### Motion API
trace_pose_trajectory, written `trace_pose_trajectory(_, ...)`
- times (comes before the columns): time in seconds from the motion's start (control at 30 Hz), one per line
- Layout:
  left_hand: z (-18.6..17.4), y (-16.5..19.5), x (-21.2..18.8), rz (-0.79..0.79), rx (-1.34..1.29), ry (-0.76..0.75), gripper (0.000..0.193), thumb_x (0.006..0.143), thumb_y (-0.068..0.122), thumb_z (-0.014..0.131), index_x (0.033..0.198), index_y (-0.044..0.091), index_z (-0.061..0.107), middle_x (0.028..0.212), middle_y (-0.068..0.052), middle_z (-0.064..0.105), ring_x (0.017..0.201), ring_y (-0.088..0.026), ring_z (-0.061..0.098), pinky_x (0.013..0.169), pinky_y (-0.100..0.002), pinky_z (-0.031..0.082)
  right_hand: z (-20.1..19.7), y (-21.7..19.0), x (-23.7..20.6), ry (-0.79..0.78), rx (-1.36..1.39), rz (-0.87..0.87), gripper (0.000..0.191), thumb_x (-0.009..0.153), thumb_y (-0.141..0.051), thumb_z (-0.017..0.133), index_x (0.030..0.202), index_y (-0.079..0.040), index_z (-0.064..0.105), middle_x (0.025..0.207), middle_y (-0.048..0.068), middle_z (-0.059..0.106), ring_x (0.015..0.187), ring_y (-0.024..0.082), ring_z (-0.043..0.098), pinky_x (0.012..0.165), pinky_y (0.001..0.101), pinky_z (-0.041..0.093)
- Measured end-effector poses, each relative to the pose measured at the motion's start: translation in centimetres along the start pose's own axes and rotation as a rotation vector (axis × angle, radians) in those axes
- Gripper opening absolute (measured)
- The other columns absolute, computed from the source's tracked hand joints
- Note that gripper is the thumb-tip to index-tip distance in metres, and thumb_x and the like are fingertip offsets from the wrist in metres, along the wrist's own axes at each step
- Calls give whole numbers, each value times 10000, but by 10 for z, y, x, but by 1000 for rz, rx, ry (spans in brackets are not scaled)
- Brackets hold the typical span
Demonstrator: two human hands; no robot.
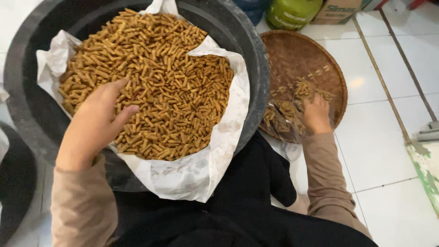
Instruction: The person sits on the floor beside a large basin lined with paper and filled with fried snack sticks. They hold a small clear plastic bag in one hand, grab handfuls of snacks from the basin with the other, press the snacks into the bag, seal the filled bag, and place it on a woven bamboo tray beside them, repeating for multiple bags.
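The white tiled floor (388,151) carries everything. On it stands a big black tub (238,36), lined with white paper (192,176) and heaped with short brown snack sticks (164,77). To the right of the tub, touching its wall, lies a round woven tray (297,55) with a few sticks scattered on it. Beyond the tray stand a green gas cylinder (292,11) and a cardboard box (338,10). A second dark tub edge (16,192) shows at the lower left.

The person's black lap (247,201) fills the bottom middle, between two tan sleeves.

The left hand (93,126) rests on the near-left part of the heap, fingers loosely spread and flat on the sticks, holding nothing that can be seen. The right hand (315,114) lies on the tray's near edge, fingers curled around the mouth of a clear bag (281,119) partly filled with sticks; the bag lies between tub and tray.
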State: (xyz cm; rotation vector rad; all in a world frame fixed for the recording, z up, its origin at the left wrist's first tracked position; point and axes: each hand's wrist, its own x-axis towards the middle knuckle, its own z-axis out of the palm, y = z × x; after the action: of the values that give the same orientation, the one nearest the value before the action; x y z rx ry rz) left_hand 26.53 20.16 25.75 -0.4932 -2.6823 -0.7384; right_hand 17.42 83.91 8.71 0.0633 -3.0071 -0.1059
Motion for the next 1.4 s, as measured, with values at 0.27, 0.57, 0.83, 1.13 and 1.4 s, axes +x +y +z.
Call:
trace_pose_trajectory(0.27, 41, -72, -211, -535, -7, 997, 102, 1153, 48, 693, 1198, -30, 646, 1033, -133, 657, 856, -195, 593, 780, -300, 474, -172, -210, 20, 260, 348, -624, 488, 849, -153, 797, 1300, -67, 633, 1499, 271, 465, 1373, 475, 457, 1147, 573, 370)
trace_pose_trajectory(0.57, 90, -200, -336, -1614, 410, 389, 1435, 497, 670, 978, 1567, 44, 253, 1599, -390, 182, 1513, -541, 122, 1040, -876, 179, -105, -447, 70, -330, 516, -1215, 423, 837, -243, 785, 1181, -57, 624, 1250, 172, 575, 1197, 381, 580, 1010, 446, 488)
trace_pose_trajectory(0.83, 83, -204, -351, -1503, 412, 428, 166, 958, 286, 734, 1068, 163, 720, 1103, -141, 767, 1020, -371, 712, 837, -507, 566, -30, -452, 88, -601, 223, -1033, 576, 851, -271, 764, 1363, -93, 569, 1327, 178, 540, 1198, 388, 566, 968, 471, 489)
trace_pose_trajectory(1.13, 46, -111, -249, -531, -92, 1421, 263, 993, -172, 585, 986, 9, 394, 1140, -237, 703, 1047, -288, 734, 900, -357, 608, -39, -440, 107, -430, 381, -1068, 465, 859, -255, 739, 1265, -65, 614, 1209, 191, 603, 1151, 385, 595, 960, 455, 501)
trace_pose_trajectory(1.4, -35, -32, -53, 45, -580, 1228, 833, 1074, -55, 769, 1612, 152, 166, 813, 19, 548, 657, -51, 493, 601, -170, 413, -42, -424, 117, -445, 395, -984, 500, 876, -285, 746, 1296, -59, 596, 1216, 208, 615, 1135, 383, 603, 953, 455, 502)
